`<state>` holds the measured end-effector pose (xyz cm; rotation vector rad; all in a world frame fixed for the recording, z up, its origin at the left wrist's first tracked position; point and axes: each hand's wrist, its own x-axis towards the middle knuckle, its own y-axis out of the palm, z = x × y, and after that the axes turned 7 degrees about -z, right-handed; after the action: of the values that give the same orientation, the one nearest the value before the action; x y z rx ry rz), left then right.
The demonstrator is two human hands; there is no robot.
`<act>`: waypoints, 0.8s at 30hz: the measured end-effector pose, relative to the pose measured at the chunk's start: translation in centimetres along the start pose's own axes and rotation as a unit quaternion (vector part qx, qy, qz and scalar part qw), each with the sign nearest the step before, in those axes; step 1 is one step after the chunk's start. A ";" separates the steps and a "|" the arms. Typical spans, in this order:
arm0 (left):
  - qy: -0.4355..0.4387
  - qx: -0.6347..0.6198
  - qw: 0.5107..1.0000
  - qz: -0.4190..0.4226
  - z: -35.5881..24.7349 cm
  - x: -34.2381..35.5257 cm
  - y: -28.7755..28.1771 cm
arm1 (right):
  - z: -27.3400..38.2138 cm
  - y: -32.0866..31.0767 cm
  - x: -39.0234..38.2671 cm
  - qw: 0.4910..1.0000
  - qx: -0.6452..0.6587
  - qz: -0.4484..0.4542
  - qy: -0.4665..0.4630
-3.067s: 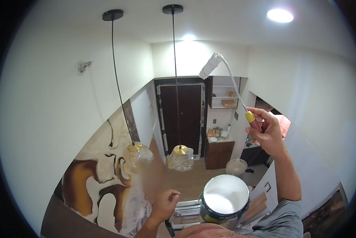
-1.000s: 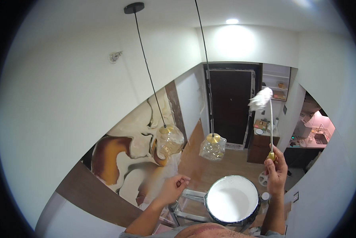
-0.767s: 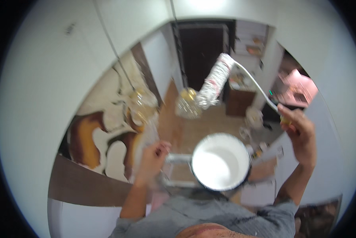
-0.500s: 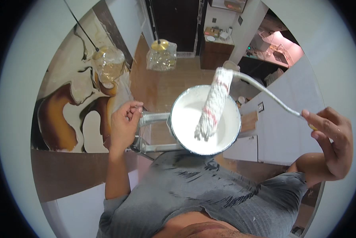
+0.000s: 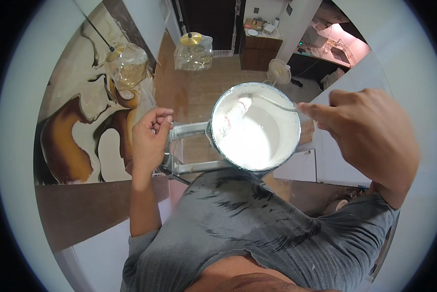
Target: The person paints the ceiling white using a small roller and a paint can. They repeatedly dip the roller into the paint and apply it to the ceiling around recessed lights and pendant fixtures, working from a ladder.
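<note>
My right hand [image 5: 367, 134] grips a paint roller by its handle, which my fingers hide. The roller's bent wire [image 5: 279, 103] reaches into a round bucket of white paint [image 5: 277, 146], where its white, red-flecked sleeve [image 5: 236, 113] lies low and slanted, blurred at the lower end. My left hand [image 5: 150, 136] has its fingers curled, with nothing visible in them, beside the left end of the silver ladder top [image 5: 189, 129], touching it or very near. The bucket rests at the ladder top, directly in front of my grey-shirted body.
Two glass pendant lamps [image 5: 193, 56] [image 5: 126, 68] hang ahead-left beside a marbled wall panel [image 5: 67, 141]. Below are a dark door [image 5: 204, 19], wooden cabinet [image 5: 257, 51], white fan [image 5: 279, 71] and pink-lit kitchen counter [image 5: 340, 46]. A white panel [image 5: 355, 82] stands at the right.
The view has tilted steeply down from the ceiling to the bucket. The roller has come down from the air into the paint, and my right hand has moved lower toward the bucket.
</note>
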<state>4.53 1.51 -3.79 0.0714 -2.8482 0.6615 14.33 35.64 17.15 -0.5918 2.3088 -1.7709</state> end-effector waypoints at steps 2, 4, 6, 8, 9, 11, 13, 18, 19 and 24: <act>-0.001 0.005 1.000 0.008 -0.3 0.2 -0.1 | 0.5 0.3 0.7 0.999 0.045 0.012 -0.003; 0.000 0.009 1.000 0.009 -0.7 0.3 -0.2 | 1.0 1.3 1.3 0.997 0.028 0.072 0.012; -0.005 0.002 1.000 0.005 -0.4 0.0 -0.1 | 1.0 1.3 1.4 0.995 0.020 0.092 0.012; -0.006 -0.012 1.000 -0.001 -0.1 -0.2 0.0 | 0.8 0.2 0.9 0.997 0.022 0.068 0.007; -0.008 -0.009 1.000 0.000 0.0 -0.3 0.0 | 0.9 -0.1 0.8 0.998 0.023 0.057 0.010; -0.008 -0.002 1.000 0.003 -0.2 -0.2 -0.1 | 1.1 -0.4 0.7 0.999 0.025 0.031 0.020; -0.011 0.002 1.000 0.008 -0.4 0.1 -0.1 | 1.1 1.0 0.9 0.998 0.022 0.057 0.012; -0.015 -0.004 1.000 0.008 -0.3 -0.2 -0.1 | 0.6 0.0 0.2 0.999 0.026 0.044 0.007; -0.017 0.005 1.000 0.008 -0.4 -0.1 -0.2 | 0.8 -0.4 0.4 0.999 0.023 0.032 0.013; -0.011 0.003 1.000 0.006 -0.1 -0.2 -0.1 | 0.9 1.1 0.3 0.999 0.028 0.039 0.009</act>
<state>4.72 1.50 -3.68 0.0626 -2.8700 0.6750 14.16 35.01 15.89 -0.4713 2.2520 -1.8060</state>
